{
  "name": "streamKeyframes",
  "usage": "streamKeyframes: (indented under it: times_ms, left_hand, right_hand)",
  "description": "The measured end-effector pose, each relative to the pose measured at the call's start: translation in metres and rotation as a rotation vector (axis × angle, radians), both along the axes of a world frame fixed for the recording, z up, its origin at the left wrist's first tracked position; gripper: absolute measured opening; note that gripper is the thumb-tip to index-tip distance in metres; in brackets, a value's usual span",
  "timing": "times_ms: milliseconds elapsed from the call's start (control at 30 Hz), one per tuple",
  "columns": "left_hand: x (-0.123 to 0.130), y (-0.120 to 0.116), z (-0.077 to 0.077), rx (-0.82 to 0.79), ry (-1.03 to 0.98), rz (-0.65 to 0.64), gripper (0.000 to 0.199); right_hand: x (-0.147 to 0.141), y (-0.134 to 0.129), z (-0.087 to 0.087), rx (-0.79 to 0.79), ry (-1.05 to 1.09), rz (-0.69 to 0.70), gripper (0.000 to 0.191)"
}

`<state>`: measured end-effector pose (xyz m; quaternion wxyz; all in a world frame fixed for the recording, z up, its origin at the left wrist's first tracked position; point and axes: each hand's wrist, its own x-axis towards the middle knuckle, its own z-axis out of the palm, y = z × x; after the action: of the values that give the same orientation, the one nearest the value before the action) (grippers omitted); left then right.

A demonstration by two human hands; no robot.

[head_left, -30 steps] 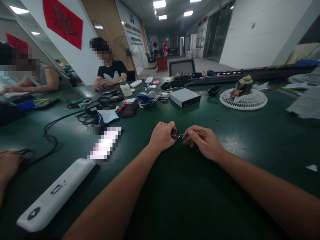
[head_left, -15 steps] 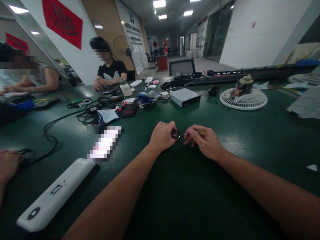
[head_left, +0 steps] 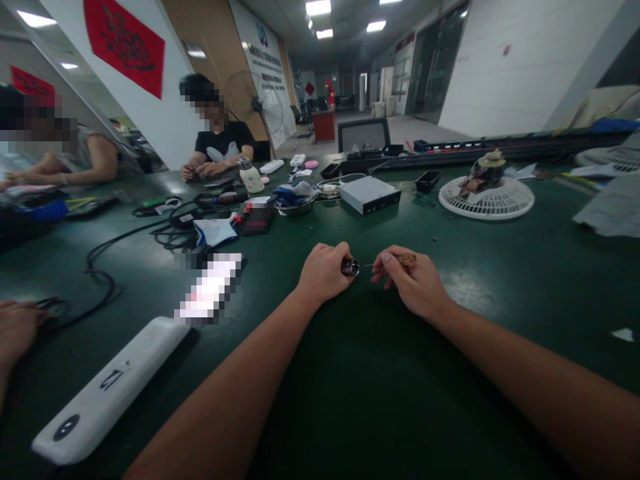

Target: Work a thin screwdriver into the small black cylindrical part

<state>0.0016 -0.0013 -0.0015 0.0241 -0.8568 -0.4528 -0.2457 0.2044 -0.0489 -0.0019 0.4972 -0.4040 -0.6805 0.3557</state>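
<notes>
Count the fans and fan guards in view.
3. A pedestal fan stands behind the seated person in black; a white fan guard lies on the green table at right; another is cut off at the right edge. Others may be hidden.

An electronics workshop, by the look of it; a long green desk (head_left: 450,267) carries cables (head_left: 100,267), a metal box (head_left: 369,195) and small parts; a co-worker (head_left: 219,143) sits working there.
</notes>
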Motion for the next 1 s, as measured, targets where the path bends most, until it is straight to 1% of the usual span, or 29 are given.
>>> streamKeyframes:
  times_ms: [67,167,233,300,400,467,600,667,833,900,1000]
  left_hand:
    - [-0.0001,0.0,0.0001,0.001,0.001,0.004,0.019]
    - [-0.0007,0.0007,-0.0009,-0.002,-0.001,-0.013,0.016]
    - [-0.001,0.0013,-0.0018,-0.006,-0.002,-0.023,0.015]
    - [-0.0009,0.0017,-0.0024,-0.007,0.001,-0.028,0.016]
    - [-0.0007,0.0017,-0.0025,0.002,0.0,-0.017,0.018]
    - [-0.0007,0.0014,-0.0021,0.007,-0.004,-0.009,0.019]
    - [-0.0011,0.001,-0.0014,0.006,-0.009,-0.028,0.017]
    - [-0.0009,0.0006,-0.0011,0.006,-0.008,-0.035,0.016]
    - [0.0002,-0.0006,0.0006,-0.008,0.005,0.002,0.018]
    - [0.0001,-0.0007,0.0011,-0.016,0.007,0.007,0.018]
    - [-0.0003,-0.0001,0.0009,-0.021,0.014,-0.006,0.016]
  right_hand:
    - [0.0,-0.0002,-0.0009,0.005,0.002,0.017,0.031]
    - [-0.0001,-0.0006,-0.0028,-0.03,0.006,0.119,0.029]
    - [0.0001,-0.0005,-0.0036,-0.047,0.01,0.163,0.029]
    - [0.0003,0.0,-0.0037,-0.047,0.005,0.152,0.03]
    - [-0.0001,0.001,-0.003,-0.016,-0.006,0.072,0.031]
    - [-0.0007,0.0012,-0.0025,-0.003,-0.006,0.047,0.03]
    - [-0.0014,0.0004,-0.0016,-0.042,0.002,0.133,0.03]
    - [-0.0011,-0.0002,-0.001,-0.058,0.001,0.149,0.032]
    - [-0.0004,-0.0001,-0.0006,-0.02,-0.008,0.029,0.033]
    - [-0.0006,0.0002,-0.001,-0.017,-0.003,0.043,0.031]
    - [-0.0007,0.0002,-0.0016,-0.048,0.007,0.127,0.03]
